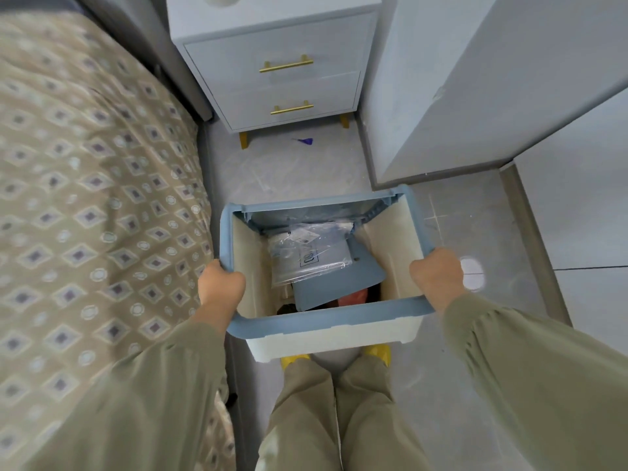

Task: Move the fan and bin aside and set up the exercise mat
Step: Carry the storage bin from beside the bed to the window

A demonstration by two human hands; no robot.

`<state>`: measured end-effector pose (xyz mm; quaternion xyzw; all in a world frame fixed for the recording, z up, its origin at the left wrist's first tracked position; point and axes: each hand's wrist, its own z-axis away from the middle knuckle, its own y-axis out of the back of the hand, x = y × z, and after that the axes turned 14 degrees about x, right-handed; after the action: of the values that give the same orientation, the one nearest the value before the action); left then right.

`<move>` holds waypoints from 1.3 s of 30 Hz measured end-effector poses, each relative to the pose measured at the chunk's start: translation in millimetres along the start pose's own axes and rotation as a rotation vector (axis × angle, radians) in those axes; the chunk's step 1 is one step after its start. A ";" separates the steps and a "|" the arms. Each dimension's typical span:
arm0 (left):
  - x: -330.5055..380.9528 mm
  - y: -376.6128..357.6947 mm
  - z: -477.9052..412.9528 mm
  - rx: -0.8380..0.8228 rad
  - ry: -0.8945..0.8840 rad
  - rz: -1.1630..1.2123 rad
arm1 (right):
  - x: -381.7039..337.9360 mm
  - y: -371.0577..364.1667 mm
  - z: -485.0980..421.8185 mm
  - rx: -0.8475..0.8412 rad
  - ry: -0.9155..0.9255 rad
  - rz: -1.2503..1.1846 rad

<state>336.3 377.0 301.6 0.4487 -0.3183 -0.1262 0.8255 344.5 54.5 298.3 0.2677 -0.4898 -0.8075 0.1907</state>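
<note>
A white bin with a blue rim is in front of my legs, between the bed and the wall. My left hand grips the rim at its left corner. My right hand grips the rim at the right corner. Inside the bin lie a clear plastic package, a blue panel and something orange beneath it. No fan or exercise mat is in view.
A bed with a patterned beige cover runs along the left. A white nightstand with gold handles stands ahead. A white wall or wardrobe is at the right. A small purple object lies on the grey floor.
</note>
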 end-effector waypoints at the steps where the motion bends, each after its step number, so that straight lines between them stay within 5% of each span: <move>1: 2.3 5.8 5.9 0.012 0.002 0.016 | -0.4 6.6 1.9 0.006 -0.012 -0.012; 13: 7.0 86.0 129.4 0.148 0.073 0.271 | 22.4 122.9 45.1 -0.004 0.113 -0.224; 25: -40.7 147.3 287.5 0.308 -0.064 0.057 | 95.3 231.8 126.2 0.130 0.475 0.198; 39: -173.3 222.4 425.3 0.392 0.055 0.057 | 156.9 270.9 251.8 0.212 0.773 0.244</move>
<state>-85.2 307.4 580.6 0.5950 -0.3265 -0.0261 0.7340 78.0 17.3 596.6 0.5092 -0.4907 -0.5641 0.4263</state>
